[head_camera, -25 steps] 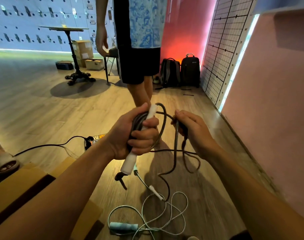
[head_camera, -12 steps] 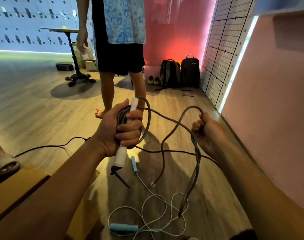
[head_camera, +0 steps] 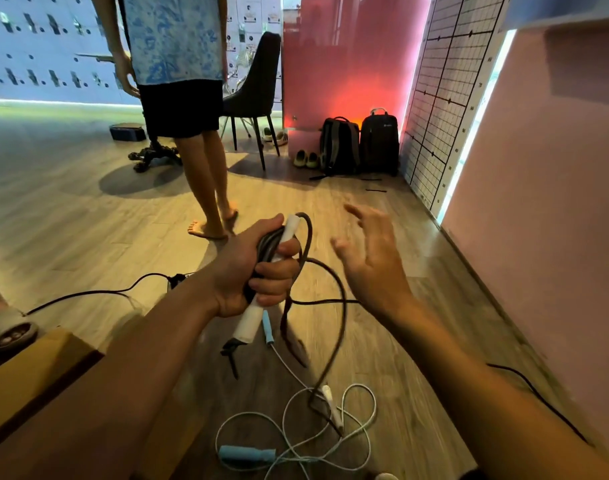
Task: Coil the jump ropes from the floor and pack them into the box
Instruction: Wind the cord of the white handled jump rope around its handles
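The left hand [head_camera: 258, 268] is clenched around a white jump-rope handle [head_camera: 261, 289] together with several gathered coils of dark grey rope [head_camera: 308, 244], while the right hand [head_camera: 372, 261] hovers just to the right of it, fingers spread and holding nothing, blurred in the head-camera view. The handle stands tilted, its top poking above the thumb and its lower end hanging below the fist. From the fist the loose dark rope arcs out to the right and drops to the wooden floor [head_camera: 71, 209], ending at a second white handle [head_camera: 331, 401] lying near the bottom centre. A second jump rope, white-corded [head_camera: 362, 427], lies tangled on the floor below the hands, one light-blue handle [head_camera: 247, 455] flat at the near edge and the other blue handle [head_camera: 267, 329] just beside the gripped white one. A cardboard box [head_camera: 36, 372] sits at the near left, partly covered by the left forearm. A black power cable [head_camera: 88, 294] runs across the floor at left. Farther off, a barefoot person in dark shorts [head_camera: 182, 109] stands beside a dark chair [head_camera: 258, 91], and two backpacks [head_camera: 358, 143] lean against the red far wall.
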`<action>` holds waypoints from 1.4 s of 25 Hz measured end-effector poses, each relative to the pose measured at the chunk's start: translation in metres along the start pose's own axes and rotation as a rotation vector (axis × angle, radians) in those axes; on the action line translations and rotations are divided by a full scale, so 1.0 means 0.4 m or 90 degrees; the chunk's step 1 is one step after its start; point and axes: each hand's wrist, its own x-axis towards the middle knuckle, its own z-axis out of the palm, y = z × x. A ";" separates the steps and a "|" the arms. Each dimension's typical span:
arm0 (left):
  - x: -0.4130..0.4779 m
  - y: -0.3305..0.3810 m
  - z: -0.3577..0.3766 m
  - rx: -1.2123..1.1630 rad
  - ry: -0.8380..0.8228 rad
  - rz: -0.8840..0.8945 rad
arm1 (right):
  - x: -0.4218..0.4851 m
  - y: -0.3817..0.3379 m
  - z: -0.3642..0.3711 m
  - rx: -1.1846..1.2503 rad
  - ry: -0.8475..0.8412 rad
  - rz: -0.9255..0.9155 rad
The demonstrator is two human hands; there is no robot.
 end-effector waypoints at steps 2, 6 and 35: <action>0.000 -0.006 0.002 0.041 0.016 -0.013 | -0.012 -0.024 0.024 0.108 -0.147 -0.061; -0.012 -0.003 -0.013 -0.014 -0.018 -0.013 | -0.009 -0.023 0.033 0.133 -0.284 0.028; -0.034 0.060 -0.113 -0.313 0.554 0.678 | 0.014 0.020 -0.011 -0.052 -0.321 0.043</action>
